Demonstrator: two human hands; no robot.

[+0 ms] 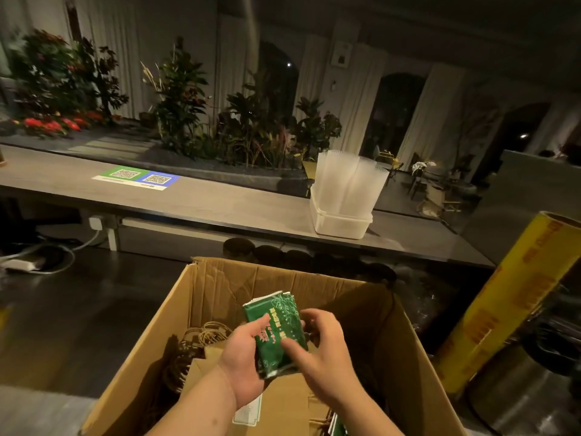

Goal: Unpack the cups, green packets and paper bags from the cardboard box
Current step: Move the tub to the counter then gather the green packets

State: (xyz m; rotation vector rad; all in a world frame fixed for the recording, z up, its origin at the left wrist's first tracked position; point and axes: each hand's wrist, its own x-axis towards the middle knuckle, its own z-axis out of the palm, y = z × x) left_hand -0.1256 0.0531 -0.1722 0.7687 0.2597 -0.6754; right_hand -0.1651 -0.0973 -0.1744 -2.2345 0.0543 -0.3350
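Left hand point(242, 354) grips a stack of green packets point(278, 328) from below, thumb curled over; right hand point(320, 350) pinches its right edge, above the cardboard box point(151, 350).

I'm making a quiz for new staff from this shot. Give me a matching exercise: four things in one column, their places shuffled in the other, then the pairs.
1. green packets
2. paper bags
3. stacked cups
4. yellow roll

A. in a white tub on the counter
B. right of the cardboard box
C. gripped by left hand and right hand
D. inside the box

Pairs: 1-C, 2-D, 3-A, 4-B
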